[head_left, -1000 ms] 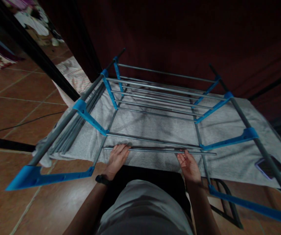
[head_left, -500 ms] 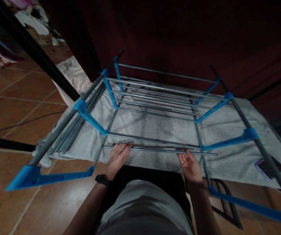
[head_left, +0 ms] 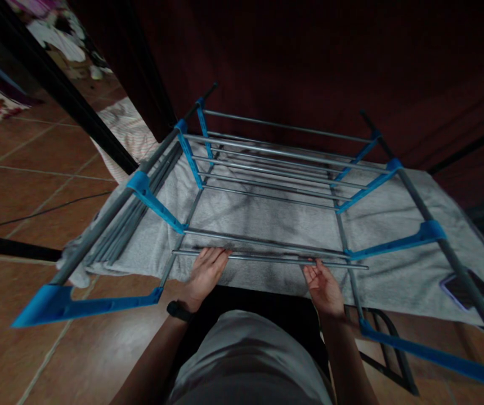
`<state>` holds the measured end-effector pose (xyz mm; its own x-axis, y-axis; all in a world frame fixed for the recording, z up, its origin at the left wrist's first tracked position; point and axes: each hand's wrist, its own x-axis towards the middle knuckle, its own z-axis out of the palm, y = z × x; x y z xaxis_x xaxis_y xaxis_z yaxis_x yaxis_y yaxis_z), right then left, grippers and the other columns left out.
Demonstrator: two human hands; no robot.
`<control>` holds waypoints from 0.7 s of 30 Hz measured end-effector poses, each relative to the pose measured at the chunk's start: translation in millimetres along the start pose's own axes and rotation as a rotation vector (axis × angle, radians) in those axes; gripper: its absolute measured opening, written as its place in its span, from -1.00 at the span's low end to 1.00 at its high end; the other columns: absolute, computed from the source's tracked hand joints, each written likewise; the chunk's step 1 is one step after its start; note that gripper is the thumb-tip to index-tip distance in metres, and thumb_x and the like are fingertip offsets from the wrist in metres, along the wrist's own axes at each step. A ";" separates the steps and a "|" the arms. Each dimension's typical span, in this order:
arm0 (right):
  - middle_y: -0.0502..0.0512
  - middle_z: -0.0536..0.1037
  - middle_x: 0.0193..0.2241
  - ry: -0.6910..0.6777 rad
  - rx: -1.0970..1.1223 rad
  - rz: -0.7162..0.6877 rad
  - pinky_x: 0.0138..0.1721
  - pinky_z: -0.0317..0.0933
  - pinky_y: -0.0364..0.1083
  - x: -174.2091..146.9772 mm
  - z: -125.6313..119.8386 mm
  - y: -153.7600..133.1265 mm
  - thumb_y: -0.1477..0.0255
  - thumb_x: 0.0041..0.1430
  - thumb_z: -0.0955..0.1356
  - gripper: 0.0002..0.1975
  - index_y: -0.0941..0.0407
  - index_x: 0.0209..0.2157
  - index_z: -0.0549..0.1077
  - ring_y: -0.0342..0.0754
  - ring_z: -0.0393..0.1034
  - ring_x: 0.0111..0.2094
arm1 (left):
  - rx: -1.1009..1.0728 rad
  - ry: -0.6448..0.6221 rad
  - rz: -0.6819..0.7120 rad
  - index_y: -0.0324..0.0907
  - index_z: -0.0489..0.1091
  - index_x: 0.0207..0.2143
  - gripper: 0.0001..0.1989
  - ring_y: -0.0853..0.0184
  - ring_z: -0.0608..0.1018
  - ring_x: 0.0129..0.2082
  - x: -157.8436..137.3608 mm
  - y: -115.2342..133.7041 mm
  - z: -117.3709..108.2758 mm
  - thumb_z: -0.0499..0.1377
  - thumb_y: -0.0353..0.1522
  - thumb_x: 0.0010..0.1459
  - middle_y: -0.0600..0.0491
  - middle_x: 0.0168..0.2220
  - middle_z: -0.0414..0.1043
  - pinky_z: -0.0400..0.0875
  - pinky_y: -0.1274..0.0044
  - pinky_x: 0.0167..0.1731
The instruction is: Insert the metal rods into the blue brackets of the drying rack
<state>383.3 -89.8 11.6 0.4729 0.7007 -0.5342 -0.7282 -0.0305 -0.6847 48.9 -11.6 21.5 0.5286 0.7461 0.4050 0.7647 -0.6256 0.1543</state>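
Observation:
A thin grey metal tube lies level across the near part of a rack frame made of grey poles and blue plastic brackets. My left hand is closed over the tube left of its middle, with a dark band on the wrist. Toward the other end, my right hand pinches the tube with its palm turned up. Just beyond it, a similar crossbar joins the lower ends of two brackets. Several more crossbars span the far section.
A grey cloth covers the surface under the frame. Several loose tubes lie bundled at the left. A phone rests on the cloth at the right. Dark posts stand around, with a brown panel behind.
The tube has shifted slightly to the left, so its left end now crosses the frame's left lower pole. My right hand has moved a little left with it.

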 end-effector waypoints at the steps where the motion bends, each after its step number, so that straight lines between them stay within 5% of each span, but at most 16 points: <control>1: -0.10 0.57 -0.39 -0.003 -0.006 0.000 -0.04 0.43 -0.13 -0.5 0.7 0.9 0.36 -0.07 0.57 -0.75 0.05 -0.39 0.47 -0.18 0.50 -0.27 | 0.000 -0.005 -0.002 -0.13 0.47 0.00 -0.72 0.24 0.53 -0.14 0.0 0.9 0.0 0.01 -0.42 0.38 0.00 -0.15 0.56 0.32 0.37 -0.04; 21: -0.07 0.63 -0.30 -0.074 -0.050 0.061 -0.06 0.43 -0.08 -10.9 9.6 20.2 0.40 -0.09 0.56 -0.76 0.03 -0.34 0.53 -0.14 0.53 -0.22 | -0.078 -0.082 0.046 -0.08 0.40 0.06 -0.71 0.25 0.52 -0.08 -0.9 14.3 9.8 0.02 -0.45 0.37 0.03 -0.10 0.52 0.32 0.34 0.04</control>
<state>358.6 -91.2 8.3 0.3890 0.7471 -0.5390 -0.7280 -0.1093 -0.6769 63.0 -19.0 14.5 0.5929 0.7304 0.3390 0.7097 -0.6729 0.2086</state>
